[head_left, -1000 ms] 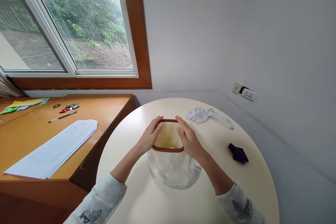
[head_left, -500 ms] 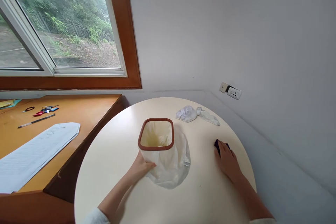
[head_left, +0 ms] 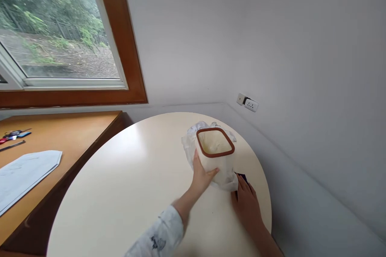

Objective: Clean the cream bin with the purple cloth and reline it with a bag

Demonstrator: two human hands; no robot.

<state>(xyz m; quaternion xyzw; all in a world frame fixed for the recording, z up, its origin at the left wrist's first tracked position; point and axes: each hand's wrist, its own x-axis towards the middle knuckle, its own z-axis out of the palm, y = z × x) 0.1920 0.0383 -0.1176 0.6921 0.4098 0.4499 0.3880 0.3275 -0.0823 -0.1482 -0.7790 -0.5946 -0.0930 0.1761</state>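
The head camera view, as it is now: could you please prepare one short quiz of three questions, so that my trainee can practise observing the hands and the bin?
1. True or false: the right hand covers part of the dark cloth.
2. Which colour is the rim of the bin?
A) green
B) reddish brown
C) blue
3. Fill in the gap: the side of the bin is in the grip of the ____ hand.

Key:
1. True
2. B
3. Left: the left hand holds it.
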